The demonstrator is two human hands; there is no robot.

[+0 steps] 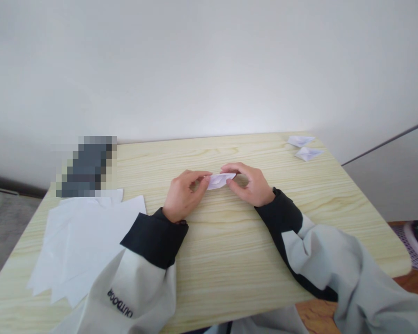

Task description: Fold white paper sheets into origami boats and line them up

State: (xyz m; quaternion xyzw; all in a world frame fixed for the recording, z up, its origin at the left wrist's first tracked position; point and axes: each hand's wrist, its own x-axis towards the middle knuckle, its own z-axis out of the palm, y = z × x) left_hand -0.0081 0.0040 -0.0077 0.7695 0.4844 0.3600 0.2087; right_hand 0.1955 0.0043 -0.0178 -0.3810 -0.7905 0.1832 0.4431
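Between my two hands, above the middle of the table, is a small folded paper boat (218,181) of white paper, long and pointed at its ends. My left hand (185,194) pinches its left end between thumb and fingers. At the other end, my right hand (250,184) holds the tip with thumb and forefinger. The boat lies level across my view, its folded middle showing between the fingertips. Both sleeves have black cuffs, and my forearms come in from the near edge.
Several white paper sheets (101,232) lie fanned at the left. Behind them is a dark, pixelated object (87,167). Two folded white paper pieces (308,153) rest at the table's back right. A wall (209,69) borders the table (216,273); a lilac basket (409,241) stands at the right.
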